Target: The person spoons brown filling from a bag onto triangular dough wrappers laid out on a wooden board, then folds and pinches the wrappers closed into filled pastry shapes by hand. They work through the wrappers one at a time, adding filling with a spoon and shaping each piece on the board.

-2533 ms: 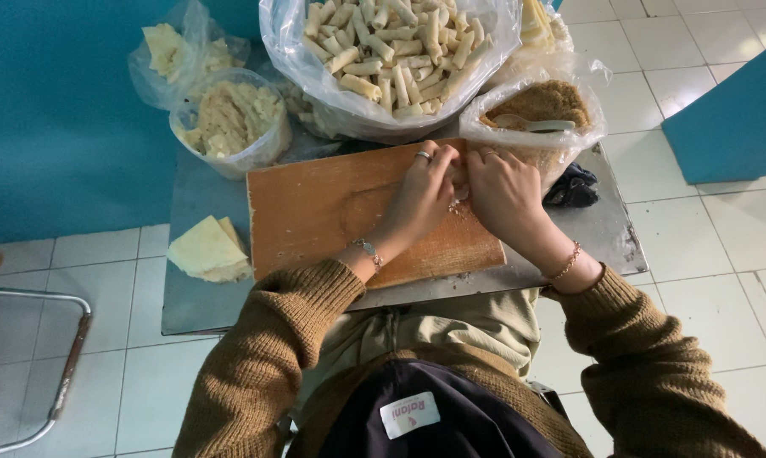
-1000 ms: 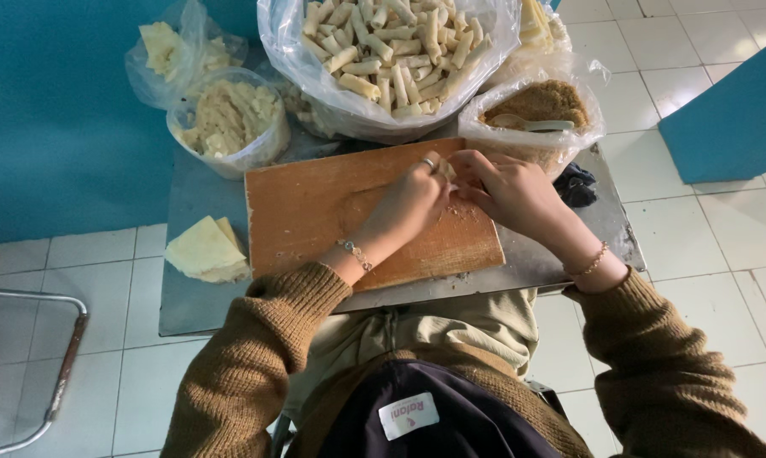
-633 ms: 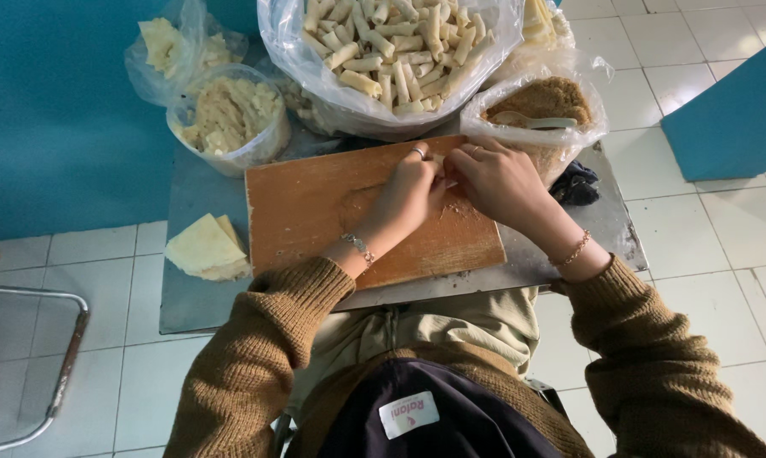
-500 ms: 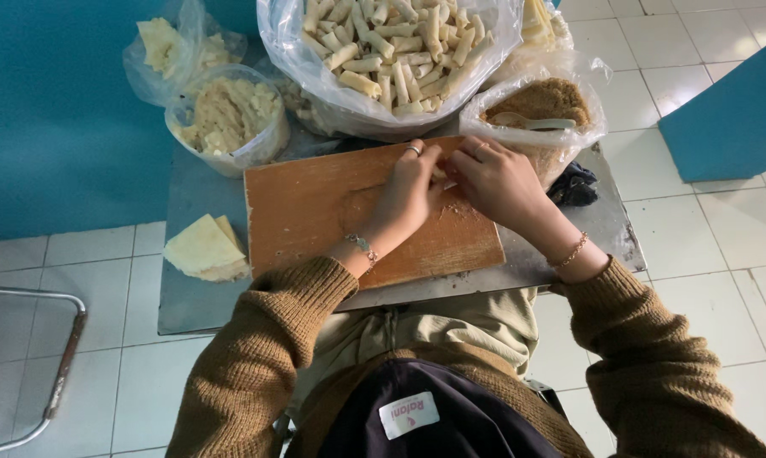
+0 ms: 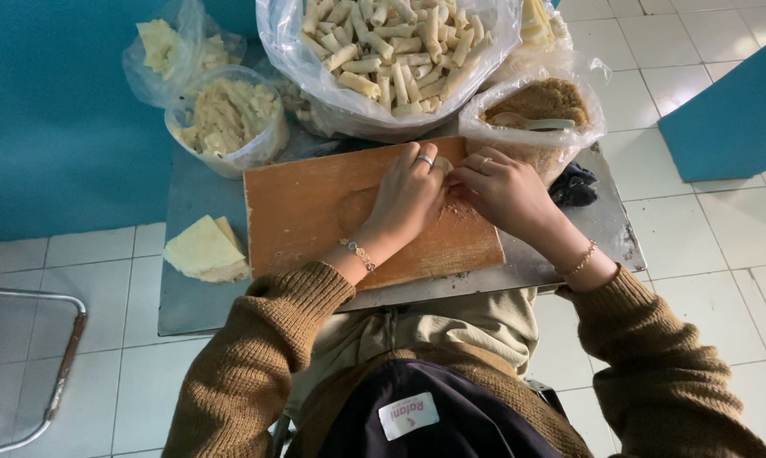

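Roll: a small pale wrapper piece (image 5: 441,163) sits pinched between your two hands at the far edge of the wooden board (image 5: 315,212)
Head view, left hand: your left hand (image 5: 410,197) lies palm down on the board, fingers curled closed over the near end of the roll, ring finger uppermost
Head view, right hand: your right hand (image 5: 503,188) meets it from the other side, fingertips bent in and touching the roll; most of the piece is hidden under them
What changed: a second ago your hands were lifted slightly toward the bag rim; now both press flat and together on the board, which suggests the wrap is being rolled shut
Beyond your fingertips: a big clear bag of finished rolls (image 5: 391,42)
Just right of your right fingers: a bagged bowl of brown filling (image 5: 540,106) with a spoon in it
Well left of your left hand: a stack of pale wrappers (image 5: 203,248) on the metal table (image 5: 608,225)
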